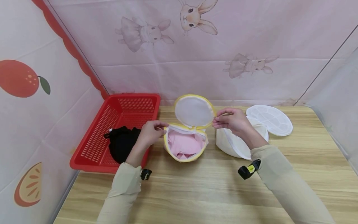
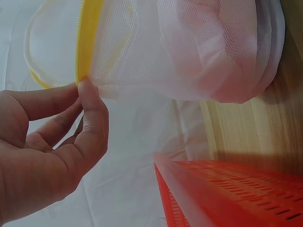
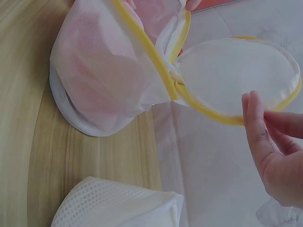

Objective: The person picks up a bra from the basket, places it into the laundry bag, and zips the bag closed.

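Note:
A white mesh laundry bag [image 1: 186, 159] with yellow zipper trim stands on the table, its round lid [image 1: 194, 111] raised at the back. Folded pink cloth [image 1: 185, 143] lies inside and shows through the mesh in both wrist views. My left hand [image 1: 152, 132] pinches the yellow rim on the bag's left side between thumb and finger, plainly seen in the left wrist view [image 2: 61, 127]. At the lid's right edge, my right hand [image 1: 233, 121] pinches the yellow trim between its thumb and fingertips.
A red plastic basket [image 1: 93, 137] on the left holds a black garment [image 1: 123, 144]. To the right lies another white mesh bag [image 1: 227, 144] with its round white lid [image 1: 269, 119] folded back. Printed cloth walls [image 1: 184, 77] border the wooden table [image 1: 195, 193].

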